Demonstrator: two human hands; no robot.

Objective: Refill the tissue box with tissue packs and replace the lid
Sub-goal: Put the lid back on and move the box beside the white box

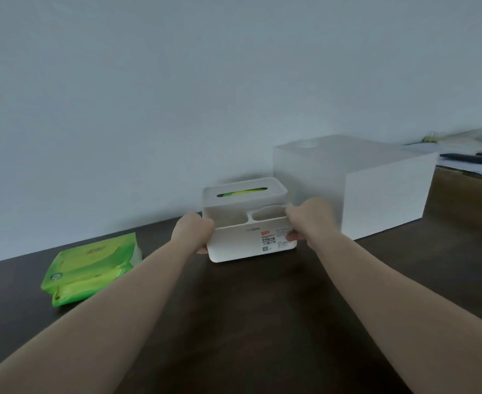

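A white plastic tissue box (234, 248) stands on the dark table (248, 308), near the wall. Its white lid (271, 193) is on top, and green shows through the lid's slot. The box's near side has two open compartments and a label on the front. My left hand (192, 230) grips the box's left end. My right hand (309, 218) grips its right end. Two green tissue packs (91, 264) lie stacked on the table to the left, apart from both hands.
A large white box (376, 191) stands just right of and behind the tissue box. Papers and dark flat items (473, 160) lie at the far right. A pale wall runs along the table's back edge.
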